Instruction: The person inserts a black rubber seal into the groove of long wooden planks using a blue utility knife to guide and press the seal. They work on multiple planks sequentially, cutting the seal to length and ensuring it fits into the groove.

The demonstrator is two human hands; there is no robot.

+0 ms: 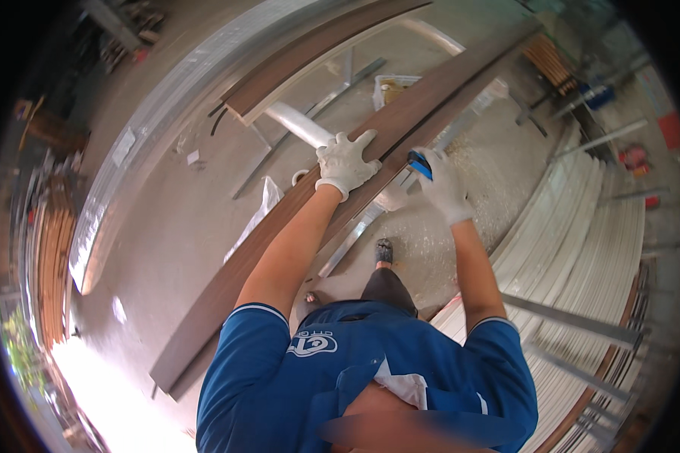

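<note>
A long brown plank (234, 302) with a dark groove along its length runs diagonally from the lower left to the upper right. My left hand (347, 162), in a white glove, lies on top of it with the fingers spread. At the plank's near right edge, my right hand (444, 185), gloved too, is closed round a small blue-and-black hand tool (421, 164). Most of the tool is hidden by the fingers, so its exact kind is unclear. Metal stand bars (353, 240) show below the plank.
Beyond lies another brown plank (310, 57) across white-wrapped supports (298, 124). Plastic-wrapped long stock (140, 143) curves along the left. Stacked white strips (574, 249) fill a metal rack (574, 321) on the right. A white plastic bag (268, 200) lies left of the near plank.
</note>
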